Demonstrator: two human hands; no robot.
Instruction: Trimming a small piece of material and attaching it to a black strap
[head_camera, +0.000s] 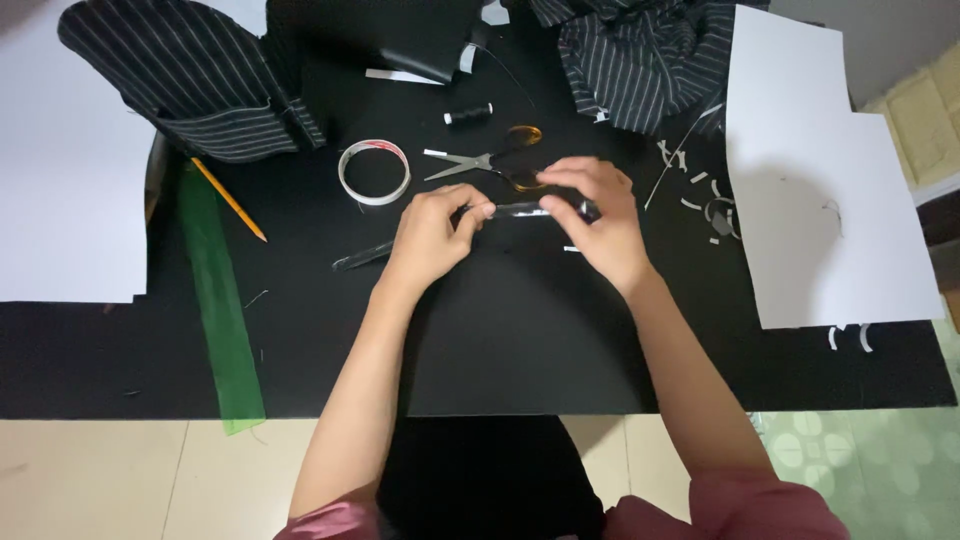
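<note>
The fingertips of the left hand (428, 238) were pressed together, pinching one end of a narrow, shiny clear strip (518, 209). The right hand (600, 222) pinched the other end between thumb and curled fingers, so the strip ran taut and nearly level between the two hands, just above the black table (520, 330). What sort of material the strip was could not be told.

Just beyond the fingers lay a pair of scissors (488, 163) with amber handles, blades pointing towards the left-hand side; the right fingers nearly touched the handles. Behind the left wrist a second shiny strip (362, 257) lay flat on the table. Further out past the left fingers sat a roll of tape (374, 171), and beyond it a yellow pencil (229, 199) and a long green ribbon (220, 310) hanging over the near table edge. A small black thread spool (468, 114) lay beyond the scissors. Striped dark fabric (200, 80) was heaped at the far corners. Outside the right hand were white paper scraps (705, 195) and a large white sheet (820, 180).
</note>
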